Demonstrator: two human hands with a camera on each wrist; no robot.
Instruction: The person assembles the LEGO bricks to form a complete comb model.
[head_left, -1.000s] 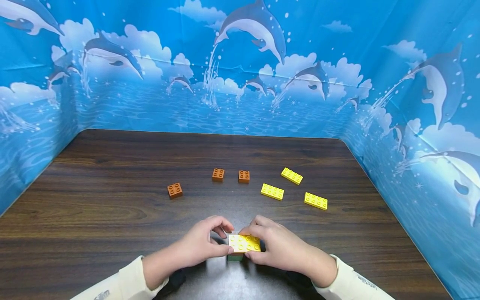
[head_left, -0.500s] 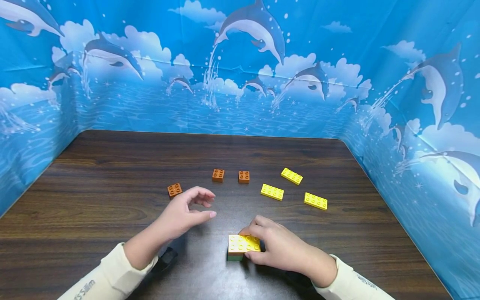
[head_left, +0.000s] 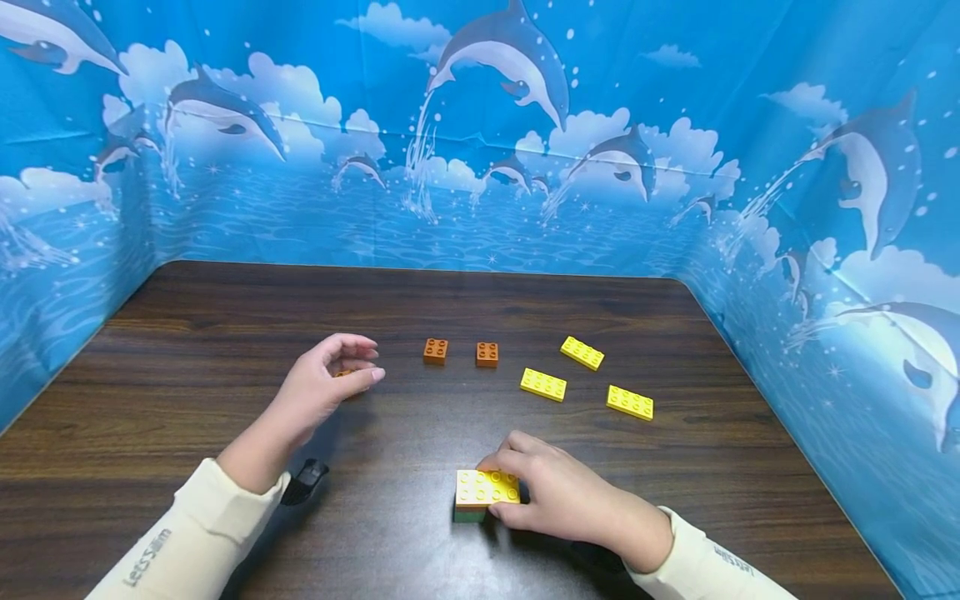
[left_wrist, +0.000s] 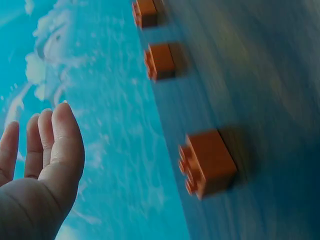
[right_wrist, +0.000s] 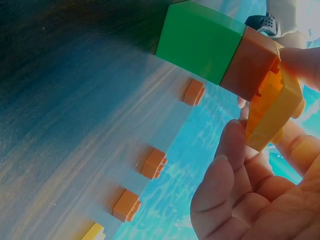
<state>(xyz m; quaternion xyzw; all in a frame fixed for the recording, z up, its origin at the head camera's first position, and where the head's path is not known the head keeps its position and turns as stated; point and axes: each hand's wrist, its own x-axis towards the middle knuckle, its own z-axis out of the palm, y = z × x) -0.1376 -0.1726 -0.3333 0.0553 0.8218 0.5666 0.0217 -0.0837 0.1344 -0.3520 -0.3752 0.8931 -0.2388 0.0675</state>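
Note:
My left hand [head_left: 311, 392] hovers over the leftmost loose orange-brown toy brick [head_left: 345, 373], partly covering it. Its fingers are loosely bent, and in the left wrist view the brick [left_wrist: 215, 162] stands apart from them. Near the front of the table, my right hand [head_left: 558, 492] pinches the right part of a yellow studded brick [head_left: 472, 487] between thumb and fingers. That yellow brick tops a small stack: in the right wrist view a brown brick [right_wrist: 248, 65] sits under it, on a green block [right_wrist: 202, 42]. The yellow one overhangs the stack toward the right hand.
Two more orange-brown bricks, one [head_left: 436, 351] left of the other [head_left: 487, 354], stand mid-table. To their right lie three flat yellow bricks, the upper [head_left: 582, 352], the left [head_left: 543, 384] and the right [head_left: 630, 402]. A blue dolphin-print curtain [head_left: 420, 225] encloses the dark wooden table [head_left: 225, 333].
My left hand has left the stack and moved forward and left to the leftmost brown brick. The right hand keeps its grip on the yellow brick, and the stack has stayed in place.

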